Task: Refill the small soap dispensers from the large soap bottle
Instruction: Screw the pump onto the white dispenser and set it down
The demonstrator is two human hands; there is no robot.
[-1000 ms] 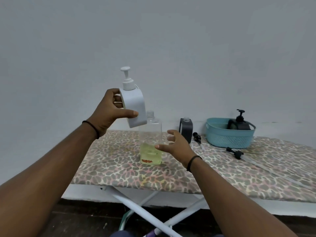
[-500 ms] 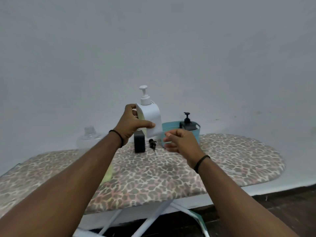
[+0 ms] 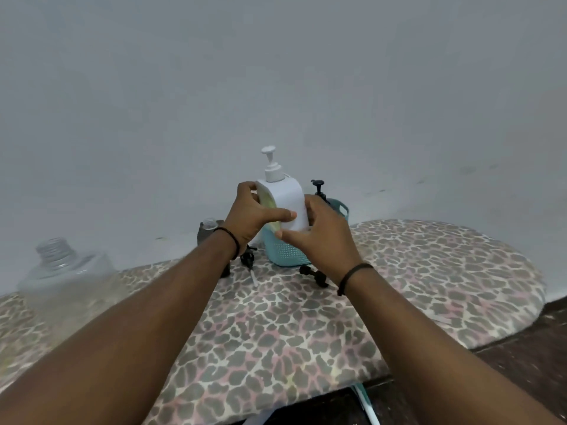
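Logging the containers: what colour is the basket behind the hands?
Teal basket, best seen in the head view.

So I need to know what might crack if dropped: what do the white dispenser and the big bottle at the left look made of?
The white dispenser looks like matte opaque plastic, evenly coloured and without glare. The large bottle looks like clear plastic: see-through, with a threaded neck, though blur leaves glass possible.

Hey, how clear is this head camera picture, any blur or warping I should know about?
In the head view, the large clear bottle at the left edge is smeared by blur; the white dispenser held by the left hand and right hand is fairly sharp; light is flat and soft; the wide lens bows the ironing board.
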